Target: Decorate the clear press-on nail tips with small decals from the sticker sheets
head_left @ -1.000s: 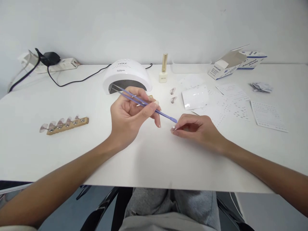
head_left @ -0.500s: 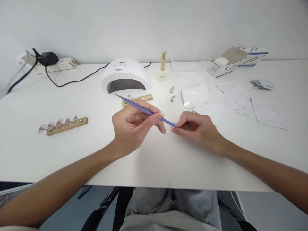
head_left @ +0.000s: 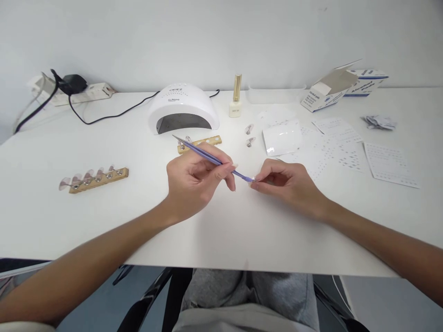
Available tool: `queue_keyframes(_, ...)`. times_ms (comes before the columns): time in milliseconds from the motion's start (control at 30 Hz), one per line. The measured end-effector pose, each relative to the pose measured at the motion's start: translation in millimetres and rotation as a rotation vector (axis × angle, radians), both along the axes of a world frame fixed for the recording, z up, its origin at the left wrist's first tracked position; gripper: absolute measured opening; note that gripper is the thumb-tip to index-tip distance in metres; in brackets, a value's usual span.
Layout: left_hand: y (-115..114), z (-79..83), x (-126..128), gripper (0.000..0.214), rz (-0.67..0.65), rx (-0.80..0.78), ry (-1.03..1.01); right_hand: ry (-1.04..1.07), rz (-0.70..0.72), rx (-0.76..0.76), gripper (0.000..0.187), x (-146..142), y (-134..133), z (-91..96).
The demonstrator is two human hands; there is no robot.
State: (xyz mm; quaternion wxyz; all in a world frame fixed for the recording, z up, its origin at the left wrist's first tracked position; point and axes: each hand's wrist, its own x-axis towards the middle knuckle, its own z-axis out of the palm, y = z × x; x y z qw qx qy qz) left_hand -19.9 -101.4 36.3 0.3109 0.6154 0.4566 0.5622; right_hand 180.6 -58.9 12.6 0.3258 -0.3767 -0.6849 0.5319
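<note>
My left hand [head_left: 194,180] is closed around purple tweezers [head_left: 209,157], held slantwise, with the bare metal points up to the left. Their blunt purple end reaches the fingertips of my right hand [head_left: 285,184]. Thumb and forefinger of that right hand are pinched together on a small thing, mostly hidden, with a bright glint beside it. Behind my left hand lies a wooden strip [head_left: 204,142] bearing clear nail tips on small metal stands. Two more nail tips [head_left: 249,135] on stands are on the table beyond my fingers.
At the back stand a white nail lamp [head_left: 185,99], a polish bottle [head_left: 235,108], a clear tray [head_left: 277,95] and alcohol pad boxes [head_left: 320,97]. Sticker sheets [head_left: 391,163] and a white packet [head_left: 281,138] lie right. A second strip [head_left: 98,180] with several nail tips is left.
The view has shifted slightly, moving the table items a little right. The blunt end of the tweezers still meets my right fingertips, where a bright glint now shows. Both grips are unchanged.
</note>
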Motion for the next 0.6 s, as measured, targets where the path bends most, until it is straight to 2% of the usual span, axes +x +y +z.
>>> queue_keyframes(200, 0.3, 0.4, -0.2, 0.007, -0.057, 0.056, -0.043, -0.055, 0.009, 0.121, 0.012, -0.4, -1.4, -0.1)
queue_keyframes(300, -1.0, -0.5, 0.3, 0.007, -0.064, 0.02, -0.024, -0.079, 0.02, 0.181, 0.011, -0.8, -2.2, -0.4)
queue_keyframes(600, 0.2, 0.5, -2.2, 0.008, -0.022, -0.015, -0.001, -0.039, 0.038, 0.19, 0.006, 0.2, -0.4, -2.3)
